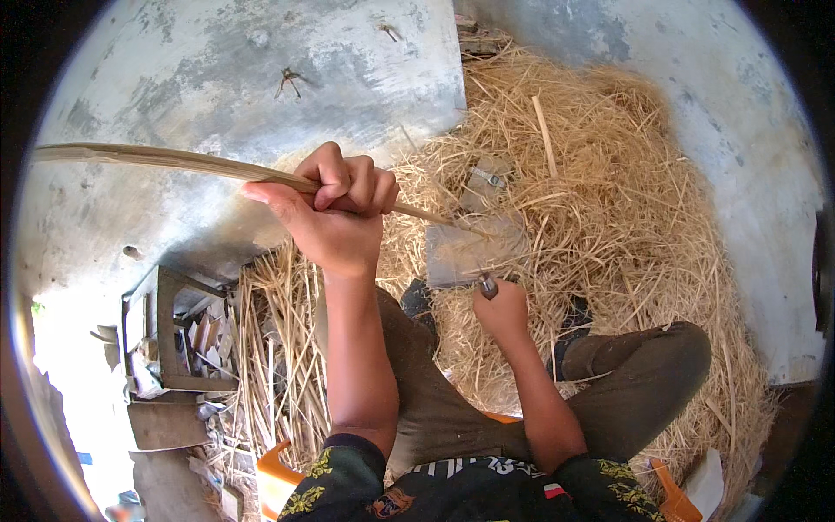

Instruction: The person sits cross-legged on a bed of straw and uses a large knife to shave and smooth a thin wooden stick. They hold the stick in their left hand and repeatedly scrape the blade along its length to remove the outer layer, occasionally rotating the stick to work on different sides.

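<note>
My left hand [335, 213] is raised and closed around a bundle of long, thin bamboo strips [165, 157]. The strips run out past the left edge of the view, and their narrow end slants down toward a flat grey block [445, 261] between my feet. Lower and to the right, my right hand [504, 311] is closed in a fist on a tool handle with a metal end [487, 284]. The rest of that tool cannot be made out. The strip tip hangs over the block; whether it touches is unclear.
A deep heap of pale shavings [609, 209] spreads ahead and to the right. Cut bamboo sticks [278, 348] lie left of my legs, beside a wooden frame [187, 381] holding scraps. Orange chair parts [278, 477] flank me. A worn wall [209, 78] stands ahead.
</note>
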Motion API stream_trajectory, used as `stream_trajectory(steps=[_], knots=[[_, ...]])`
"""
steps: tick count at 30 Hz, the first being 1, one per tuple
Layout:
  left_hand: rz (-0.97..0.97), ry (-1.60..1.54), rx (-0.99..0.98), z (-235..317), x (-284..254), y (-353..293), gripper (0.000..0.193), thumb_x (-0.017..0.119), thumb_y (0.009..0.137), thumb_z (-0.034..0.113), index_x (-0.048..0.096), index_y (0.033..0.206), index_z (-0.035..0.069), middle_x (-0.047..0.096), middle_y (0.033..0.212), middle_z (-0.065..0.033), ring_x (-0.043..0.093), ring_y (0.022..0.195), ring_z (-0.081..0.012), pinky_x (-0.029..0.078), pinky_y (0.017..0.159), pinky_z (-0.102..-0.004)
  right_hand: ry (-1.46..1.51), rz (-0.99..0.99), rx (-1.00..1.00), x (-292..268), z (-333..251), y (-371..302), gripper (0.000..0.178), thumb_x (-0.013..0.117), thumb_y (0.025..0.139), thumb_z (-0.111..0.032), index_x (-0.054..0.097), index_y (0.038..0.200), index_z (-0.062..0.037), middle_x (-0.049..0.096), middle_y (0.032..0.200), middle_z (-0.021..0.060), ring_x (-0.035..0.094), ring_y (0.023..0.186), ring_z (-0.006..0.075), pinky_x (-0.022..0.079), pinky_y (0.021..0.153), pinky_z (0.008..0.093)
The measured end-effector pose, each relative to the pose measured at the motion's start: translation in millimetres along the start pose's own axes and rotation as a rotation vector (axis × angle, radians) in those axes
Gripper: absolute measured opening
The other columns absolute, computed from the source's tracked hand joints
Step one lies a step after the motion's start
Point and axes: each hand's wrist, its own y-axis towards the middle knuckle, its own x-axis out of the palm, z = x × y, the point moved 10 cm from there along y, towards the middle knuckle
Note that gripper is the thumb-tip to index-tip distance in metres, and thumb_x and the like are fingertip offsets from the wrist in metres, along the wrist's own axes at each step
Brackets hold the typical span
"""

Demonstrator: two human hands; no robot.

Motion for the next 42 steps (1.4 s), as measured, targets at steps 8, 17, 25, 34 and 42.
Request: stream_trajectory(steps=[8,17,25,34,42], knots=[[-0.046,0.042,-0.023,5,5,-2,0.072,0.034,0.083,0.086,0.026,0.065,0.017,0.016,0.052,0.0059,0.008,0.049,-0.0098,0.010,0.046,-0.0299,-0.088,-0.066,0.261,41,93,1,0.028,0.068,0.076,-0.023,0.068,0.082,0.0042,0.066,0.074,0.0257,0.066,0.072,0.0428,0.052,0.069,0.0488],[0.001,0.069,-0.006,8,-2,-1,0.072,0.035,0.083,0.086,0.025,0.065,0.017,0.015,0.050,0.0059,0.010,0.047,-0.0095,0.010,0.044,-0.0295,0.062,0.072,-0.124,26,3,-6,0.021,0.064,0.078,-0.016,0.062,0.071,0.0041,0.060,0.058,0.0170,0.062,0.057,0.0344,0.047,0.058,0.0425],[0.046,0.123,0.049,15,-17,3,0.072,0.035,0.083,0.086,0.024,0.064,0.017,0.017,0.049,0.0054,0.010,0.045,-0.0092,0.010,0.042,-0.0290,0.122,-0.143,0.403,65,107,-9,0.026,0.066,0.078,-0.022,0.067,0.078,0.0041,0.068,0.073,0.0209,0.065,0.065,0.0396,0.049,0.062,0.0472],[0.112,0.088,0.067,16,-19,4,0.072,0.032,0.085,0.085,0.023,0.063,0.017,0.016,0.049,0.0048,0.008,0.045,-0.0092,0.009,0.044,-0.0291,0.116,-0.037,0.145,71,78,-7,0.027,0.066,0.078,-0.020,0.058,0.071,0.0047,0.061,0.062,0.0164,0.060,0.058,0.0272,0.047,0.059,0.0430],[0.174,0.109,0.080,19,-27,8,0.072,0.032,0.084,0.086,0.022,0.064,0.017,0.015,0.049,0.0053,0.008,0.045,-0.0090,0.008,0.043,-0.0298,0.365,-0.154,0.706,105,142,-30,0.026,0.065,0.079,-0.019,0.061,0.081,0.0065,0.065,0.067,0.0189,0.066,0.063,0.0303,0.051,0.062,0.0460]])
